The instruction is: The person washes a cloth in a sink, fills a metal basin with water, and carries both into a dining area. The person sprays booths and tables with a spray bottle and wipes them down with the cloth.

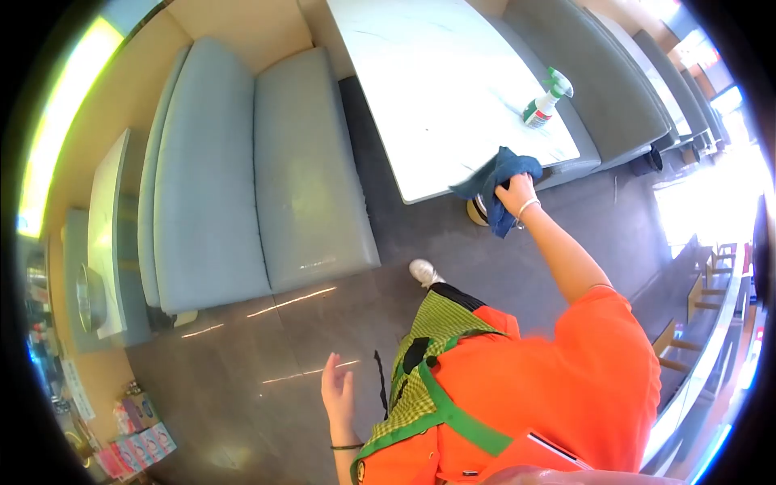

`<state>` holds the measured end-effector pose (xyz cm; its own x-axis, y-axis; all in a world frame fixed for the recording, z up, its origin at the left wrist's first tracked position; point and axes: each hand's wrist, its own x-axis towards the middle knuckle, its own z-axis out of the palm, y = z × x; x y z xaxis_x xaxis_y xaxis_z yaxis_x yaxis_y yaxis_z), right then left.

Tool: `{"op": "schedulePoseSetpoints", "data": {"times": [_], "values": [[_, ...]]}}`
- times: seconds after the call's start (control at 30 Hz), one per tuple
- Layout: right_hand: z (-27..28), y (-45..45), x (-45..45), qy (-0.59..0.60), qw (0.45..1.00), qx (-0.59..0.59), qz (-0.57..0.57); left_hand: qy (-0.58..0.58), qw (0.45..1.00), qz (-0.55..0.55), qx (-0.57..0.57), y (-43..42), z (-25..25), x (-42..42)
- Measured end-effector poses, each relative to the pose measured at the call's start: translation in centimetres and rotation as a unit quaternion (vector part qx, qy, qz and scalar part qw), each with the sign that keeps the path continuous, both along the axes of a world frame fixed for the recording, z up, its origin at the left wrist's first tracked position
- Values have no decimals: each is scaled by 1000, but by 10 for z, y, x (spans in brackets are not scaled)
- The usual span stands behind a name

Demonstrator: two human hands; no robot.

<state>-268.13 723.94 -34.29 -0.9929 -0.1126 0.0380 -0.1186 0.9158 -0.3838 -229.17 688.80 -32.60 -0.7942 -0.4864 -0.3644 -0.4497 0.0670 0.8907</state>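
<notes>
A dark blue cloth (499, 174) is bunched in my right hand (518, 194) at the near right corner of a white marble-patterned table (436, 97). Part of the cloth lies against the table's edge and the rest hangs below it. On the same table, beyond my right hand, a white spray bottle (546, 103) with a green nozzle stands upright. My left hand (338, 388) is held low over the floor, fingers apart, holding nothing.
A grey-blue padded bench (311, 162) stands left of the table, and a grey bench (590, 73) runs along its right side. A metal bowl (90, 297) is on a small table at far left. Packages (137, 449) sit at bottom left. Wooden stools (675, 343) stand at right.
</notes>
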Motion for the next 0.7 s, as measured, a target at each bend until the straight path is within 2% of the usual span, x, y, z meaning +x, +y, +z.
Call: {"op": "schedulePoseSetpoints", "data": {"times": [0.03, 0.1, 0.13, 0.17, 0.23, 0.27, 0.3, 0.37, 0.43, 0.5, 0.57, 0.6, 0.63, 0.7], "values": [[-16, 6, -20, -18, 997, 67, -18, 11, 1000, -17, -10, -5, -2, -20], [-41, 9, -62, -181, 974, 132, -27, 20, 999, -31, -10, -4, -12, -62], [-68, 7, -84, -201, 963, 178, -30, 10, 998, -60, -14, -3, -20, -82], [-69, -7, -100, -252, 946, 200, -37, 0, 996, -88, -17, 0, -29, -101], [-85, -31, -120, -96, 970, 216, -57, -21, 994, -109, -16, 10, -41, -140], [-74, -38, -146, -180, 962, 200, -37, -44, 990, -133, -12, 18, -46, -160], [-106, -35, -174, -37, 975, 219, -27, -51, 990, -131, -11, 29, -53, -185], [-100, -58, -261, -109, 967, 232, -7, -109, 987, -84, 78, 48, -66, -236], [-169, -66, -366, 78, 968, 237, 23, -121, 983, -79, 112, 75, -85, -290], [-167, -98, -449, 102, 965, 237, 48, -85, 985, -2, 151, 97, -101, -333], [-159, -128, -526, 109, 964, 232, 73, -58, 956, -59, 280, 101, -108, -375], [-156, -139, -559, 119, 964, 228, 67, -183, 916, 23, 356, 109, -80, -396], [-154, -151, -587, 132, 964, 223, 64, -188, 915, 32, 355, 112, -83, -401], [-143, -172, -618, 162, 970, 183, 19, -98, 911, 40, 399, 119, -92, -400]]}}
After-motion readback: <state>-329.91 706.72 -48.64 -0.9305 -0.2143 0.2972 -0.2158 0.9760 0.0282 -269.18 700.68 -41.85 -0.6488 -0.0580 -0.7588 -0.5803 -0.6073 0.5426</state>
